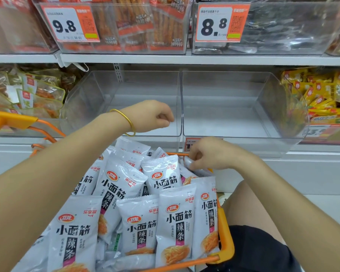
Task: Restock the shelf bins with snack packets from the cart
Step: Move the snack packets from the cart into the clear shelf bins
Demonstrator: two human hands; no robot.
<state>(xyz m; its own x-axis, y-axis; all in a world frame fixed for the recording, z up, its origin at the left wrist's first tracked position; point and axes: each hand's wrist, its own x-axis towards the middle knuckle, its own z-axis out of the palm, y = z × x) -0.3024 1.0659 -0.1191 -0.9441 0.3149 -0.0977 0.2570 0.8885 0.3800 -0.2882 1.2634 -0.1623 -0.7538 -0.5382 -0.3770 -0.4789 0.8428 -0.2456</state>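
An orange cart (pixel 226 244) in front of me is heaped with several grey-white snack packets (pixel 173 222) printed with black characters. My right hand (pixel 208 156) reaches down at the cart's far right corner and its fingers curl round a grey packet (pixel 188 162) there. My left hand (pixel 155 116), with a gold bangle on the wrist, hovers with loosely curled fingers above the front of the left clear shelf bin (pixel 98 99); it holds nothing. Beside it stands a second clear bin (pixel 267 107). Both bins show bare floors.
Bins of orange-brown snacks (pixel 33 95) sit at left and yellow packets (pixel 322 99) at right. The upper shelf (pixel 185 58) holds bins with price tags 9.8 (pixel 69 24) and 8.8 (pixel 218 23). My bare knee and dark shorts (pixel 259 250) press against the cart's right side.
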